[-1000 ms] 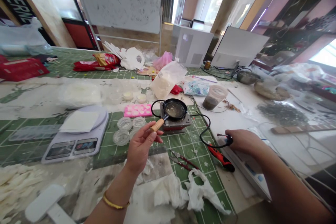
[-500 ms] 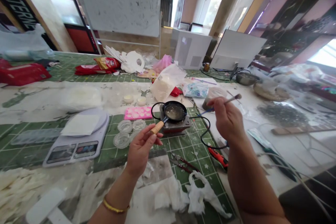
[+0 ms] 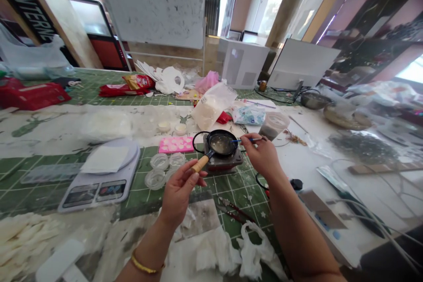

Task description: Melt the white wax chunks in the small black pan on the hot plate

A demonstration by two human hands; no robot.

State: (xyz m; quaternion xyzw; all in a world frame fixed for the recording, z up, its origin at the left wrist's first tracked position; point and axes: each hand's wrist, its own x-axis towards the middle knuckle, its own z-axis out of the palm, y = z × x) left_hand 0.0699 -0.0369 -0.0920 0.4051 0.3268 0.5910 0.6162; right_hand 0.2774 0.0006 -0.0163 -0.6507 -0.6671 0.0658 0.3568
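Note:
My left hand pinches the wooden handle of a small black pan. The pan rests on a little red-based heater and holds a pale, half-melted mass. My right hand grips a thin blue-handled brush by its shaft, with the tip over the pan's right rim. Several small clear cups stand just left of the heater, behind them a pink mould.
A white kitchen scale lies at the left with paper on it. Crumpled tissue and tweezers lie near the front. A lidded tub, a bag of white flakes and a black cable crowd the heater.
My right hand lifted from the table's right side with the brush, swung it up, then brought its tip down to the pan. My left hand stayed on the handle.

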